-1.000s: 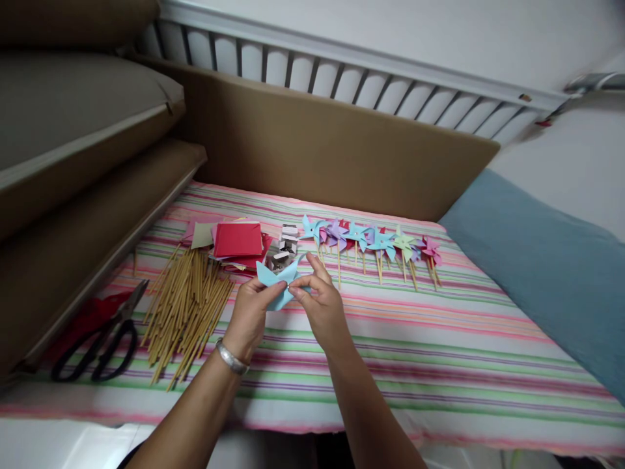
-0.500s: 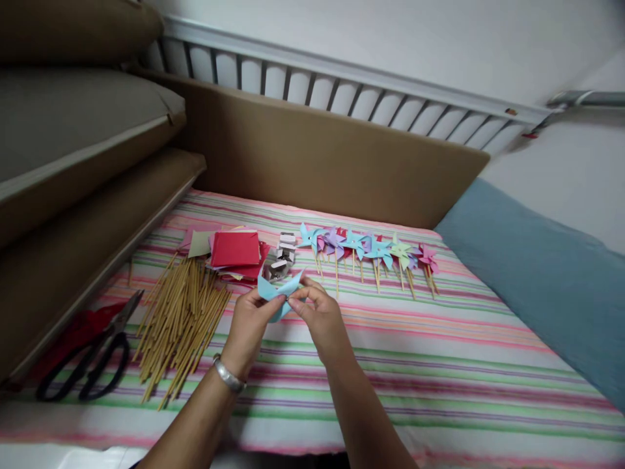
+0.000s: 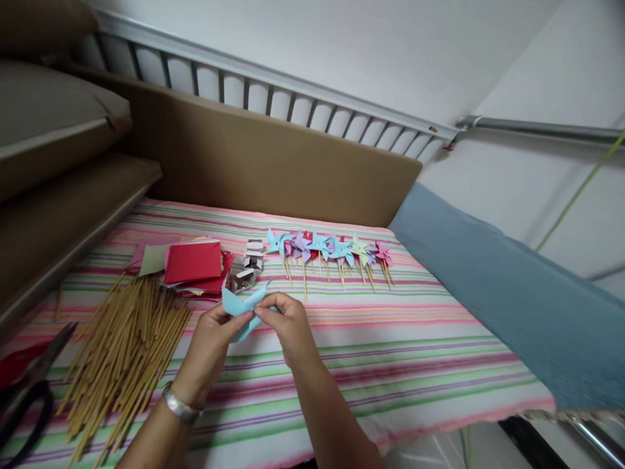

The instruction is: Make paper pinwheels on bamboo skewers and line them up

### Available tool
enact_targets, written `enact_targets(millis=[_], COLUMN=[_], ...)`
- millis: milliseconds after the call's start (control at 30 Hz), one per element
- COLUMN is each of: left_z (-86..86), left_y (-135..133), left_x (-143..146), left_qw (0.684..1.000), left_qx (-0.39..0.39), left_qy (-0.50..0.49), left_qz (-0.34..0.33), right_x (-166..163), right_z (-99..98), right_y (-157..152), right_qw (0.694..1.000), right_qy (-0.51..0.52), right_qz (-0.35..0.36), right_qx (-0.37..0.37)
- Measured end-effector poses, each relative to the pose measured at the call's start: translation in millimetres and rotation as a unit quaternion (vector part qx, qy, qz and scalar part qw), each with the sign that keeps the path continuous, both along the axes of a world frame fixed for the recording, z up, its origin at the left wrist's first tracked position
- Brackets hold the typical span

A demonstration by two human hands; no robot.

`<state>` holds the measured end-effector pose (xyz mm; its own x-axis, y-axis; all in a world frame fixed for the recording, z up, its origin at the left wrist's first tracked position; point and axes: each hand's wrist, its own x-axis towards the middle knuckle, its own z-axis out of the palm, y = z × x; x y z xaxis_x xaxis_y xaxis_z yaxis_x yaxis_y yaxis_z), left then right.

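Observation:
Between both hands, above the striped cloth [image 3: 390, 352], is a light blue paper pinwheel head [image 3: 237, 306] with its points folded up. My left hand [image 3: 215, 332] pinches it from the left, thumb near the centre. On the other side my right hand [image 3: 286, 322] has thumb and forefinger closed at the pinwheel's middle; any small part there is too tiny to make out. Just beyond the hands sit small open boxes [image 3: 254, 247] and a clear bag [image 3: 243, 279] whose contents I cannot make out. A stack of red paper squares [image 3: 194, 262] lies to their left.
Many thin wooden sticks [image 3: 127, 358] are heaped at the left, with black-handled scissors [image 3: 39, 384] beside them. Finished pinwheels [image 3: 319, 244] on sticks lie in a row at the back. A brown board [image 3: 273, 169] stands behind; padded panels [image 3: 68, 195] rise at left.
My view has swung to the right, so the surroundings shift left in the picture. Both hands keep their pinch on the blue pinwheel head, which is slightly more tilted.

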<state>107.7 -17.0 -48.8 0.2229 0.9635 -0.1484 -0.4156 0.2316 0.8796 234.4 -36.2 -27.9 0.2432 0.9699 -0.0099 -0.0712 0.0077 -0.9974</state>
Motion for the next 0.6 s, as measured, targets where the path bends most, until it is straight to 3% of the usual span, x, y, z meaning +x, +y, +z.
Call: enact_targets(millis=[600], left_z=[4.7], left_y=[-5.2], left_x=[3.1], left_qw=[0.999], left_qx=[0.014], left_qy=[-0.021], left_qz=[0.021], right_x=[-2.1], right_z=[-5.4], right_y=[-0.9], right_qw=[1.0], right_qy=[-0.009], right_qz=[-0.009], right_qx=[0.016])
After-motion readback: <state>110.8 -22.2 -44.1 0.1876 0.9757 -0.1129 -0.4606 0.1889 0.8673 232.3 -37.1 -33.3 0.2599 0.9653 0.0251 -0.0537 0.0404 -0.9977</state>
